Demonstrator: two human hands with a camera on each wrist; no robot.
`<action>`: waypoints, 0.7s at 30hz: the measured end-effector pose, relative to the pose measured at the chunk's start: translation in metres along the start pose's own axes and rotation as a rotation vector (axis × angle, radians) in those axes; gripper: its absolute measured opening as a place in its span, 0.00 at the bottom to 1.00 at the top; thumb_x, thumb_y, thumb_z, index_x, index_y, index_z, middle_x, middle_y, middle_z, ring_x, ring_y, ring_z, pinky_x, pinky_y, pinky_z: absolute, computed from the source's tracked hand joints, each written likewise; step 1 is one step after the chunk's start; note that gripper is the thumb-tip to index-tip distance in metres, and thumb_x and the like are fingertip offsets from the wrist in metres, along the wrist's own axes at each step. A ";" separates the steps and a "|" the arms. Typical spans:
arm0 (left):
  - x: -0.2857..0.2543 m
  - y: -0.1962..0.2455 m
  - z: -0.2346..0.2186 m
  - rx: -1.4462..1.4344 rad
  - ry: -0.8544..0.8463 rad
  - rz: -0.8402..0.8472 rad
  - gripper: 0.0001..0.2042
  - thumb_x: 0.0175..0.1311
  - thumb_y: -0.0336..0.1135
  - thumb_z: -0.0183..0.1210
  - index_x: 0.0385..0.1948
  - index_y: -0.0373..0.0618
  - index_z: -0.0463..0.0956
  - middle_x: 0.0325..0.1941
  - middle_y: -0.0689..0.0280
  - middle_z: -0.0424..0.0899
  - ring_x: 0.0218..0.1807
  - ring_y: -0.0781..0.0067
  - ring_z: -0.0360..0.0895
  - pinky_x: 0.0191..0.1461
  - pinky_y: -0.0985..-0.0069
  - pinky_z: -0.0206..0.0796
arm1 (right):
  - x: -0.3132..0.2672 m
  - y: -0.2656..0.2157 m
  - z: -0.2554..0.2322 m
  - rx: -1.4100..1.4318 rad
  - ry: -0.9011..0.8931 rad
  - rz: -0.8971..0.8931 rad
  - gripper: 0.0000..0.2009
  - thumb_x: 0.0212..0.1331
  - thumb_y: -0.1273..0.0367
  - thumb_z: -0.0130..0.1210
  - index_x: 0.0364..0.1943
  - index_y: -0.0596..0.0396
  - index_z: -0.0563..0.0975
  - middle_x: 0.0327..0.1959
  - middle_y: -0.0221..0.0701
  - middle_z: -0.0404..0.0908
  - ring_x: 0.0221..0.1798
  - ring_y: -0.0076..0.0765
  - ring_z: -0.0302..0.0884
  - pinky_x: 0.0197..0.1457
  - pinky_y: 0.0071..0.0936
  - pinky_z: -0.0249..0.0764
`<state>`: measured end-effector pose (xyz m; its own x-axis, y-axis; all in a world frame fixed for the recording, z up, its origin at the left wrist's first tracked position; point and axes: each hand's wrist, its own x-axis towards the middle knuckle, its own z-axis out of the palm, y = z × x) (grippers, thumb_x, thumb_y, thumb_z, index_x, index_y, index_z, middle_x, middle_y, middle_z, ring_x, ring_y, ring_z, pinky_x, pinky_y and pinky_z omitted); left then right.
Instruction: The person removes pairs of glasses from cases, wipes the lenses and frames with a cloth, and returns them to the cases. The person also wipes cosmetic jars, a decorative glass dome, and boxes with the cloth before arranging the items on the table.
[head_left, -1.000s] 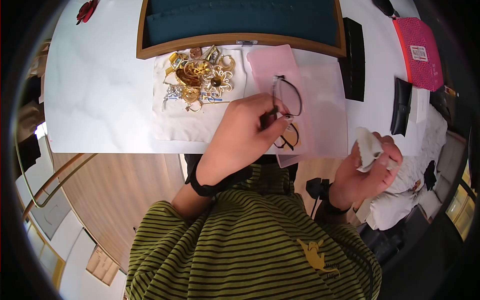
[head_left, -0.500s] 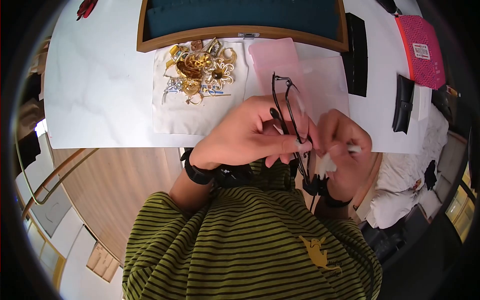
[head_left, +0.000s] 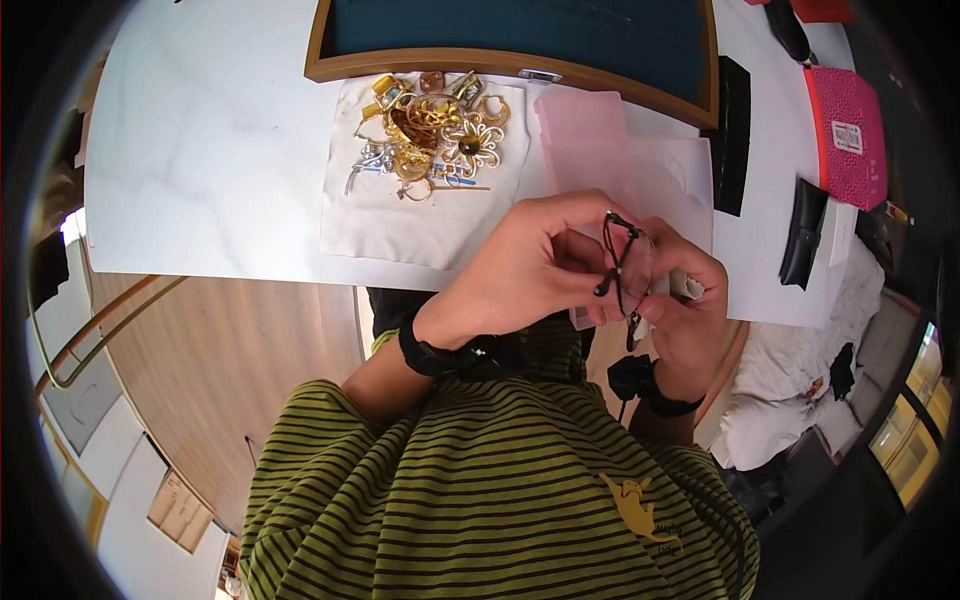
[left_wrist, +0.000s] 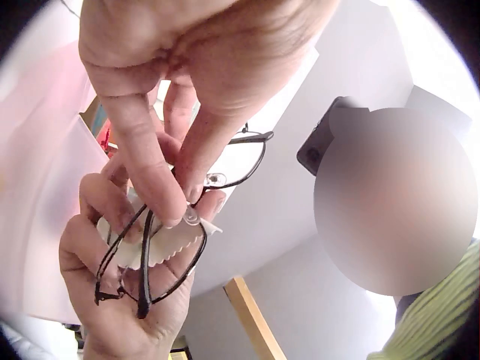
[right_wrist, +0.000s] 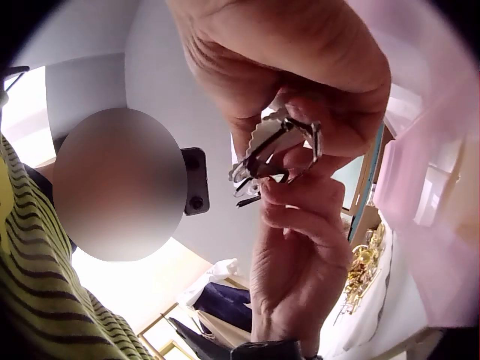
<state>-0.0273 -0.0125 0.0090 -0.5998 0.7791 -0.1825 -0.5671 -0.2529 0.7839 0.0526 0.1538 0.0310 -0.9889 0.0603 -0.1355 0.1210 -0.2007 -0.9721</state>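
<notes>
Dark-framed glasses [head_left: 620,262] are held between both hands, over the table's front edge. The left hand [head_left: 525,265] pinches them at the bridge between thumb and fingers, as the left wrist view shows. The right hand [head_left: 690,300] has a small pale cloth with a scalloped edge [left_wrist: 161,244] in its fingers and presses it around one lens. In the right wrist view the cloth [right_wrist: 264,136] lies against the glasses [right_wrist: 289,131] under the right hand [right_wrist: 292,60]. The folded temples cross near the left hand's fingers.
A pile of gold and silver jewellery [head_left: 430,135] lies on a white cloth [head_left: 375,225]. Behind stands a wooden tray with a dark lining [head_left: 450,66]. A pink translucent case [head_left: 640,160], black cases [head_left: 803,232] and a pink pouch [head_left: 850,135] are to the right.
The right hand has come in from the right with the cloth and now grips it around a lens. The left hand has lifted and turned the glasses. The head view has shifted slightly.
</notes>
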 end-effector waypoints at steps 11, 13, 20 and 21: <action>-0.004 -0.008 -0.009 -0.069 0.043 -0.140 0.08 0.48 0.20 0.66 0.28 0.37 0.75 0.29 0.68 0.80 0.32 0.82 0.79 0.36 0.84 0.70 | 0.001 -0.008 -0.001 -0.158 -0.084 0.062 0.11 0.37 0.76 0.69 0.22 0.59 0.75 0.32 0.33 0.77 0.35 0.26 0.72 0.41 0.23 0.65; -0.004 -0.012 -0.009 -0.003 0.041 -0.107 0.09 0.48 0.20 0.67 0.28 0.37 0.75 0.28 0.67 0.80 0.33 0.82 0.79 0.36 0.84 0.71 | 0.001 -0.010 -0.002 -0.166 -0.099 0.083 0.11 0.37 0.76 0.69 0.21 0.58 0.75 0.31 0.33 0.77 0.35 0.26 0.72 0.41 0.23 0.65; -0.004 -0.005 -0.007 0.230 0.108 -0.068 0.10 0.47 0.19 0.68 0.25 0.38 0.74 0.29 0.69 0.80 0.33 0.83 0.78 0.37 0.84 0.71 | 0.001 -0.008 0.002 -0.131 -0.092 0.140 0.10 0.40 0.77 0.67 0.21 0.59 0.74 0.30 0.32 0.77 0.33 0.25 0.72 0.39 0.22 0.65; -0.004 -0.006 -0.008 0.232 0.112 -0.070 0.10 0.47 0.19 0.68 0.25 0.38 0.74 0.29 0.69 0.80 0.33 0.83 0.78 0.37 0.84 0.71 | 0.000 -0.007 0.003 -0.124 -0.075 0.147 0.09 0.41 0.78 0.66 0.22 0.60 0.74 0.29 0.31 0.77 0.32 0.24 0.71 0.39 0.21 0.66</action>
<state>-0.0260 -0.0187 0.0000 -0.6299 0.7184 -0.2952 -0.4724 -0.0526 0.8798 0.0514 0.1520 0.0388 -0.9628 -0.0349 -0.2679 0.2698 -0.0799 -0.9596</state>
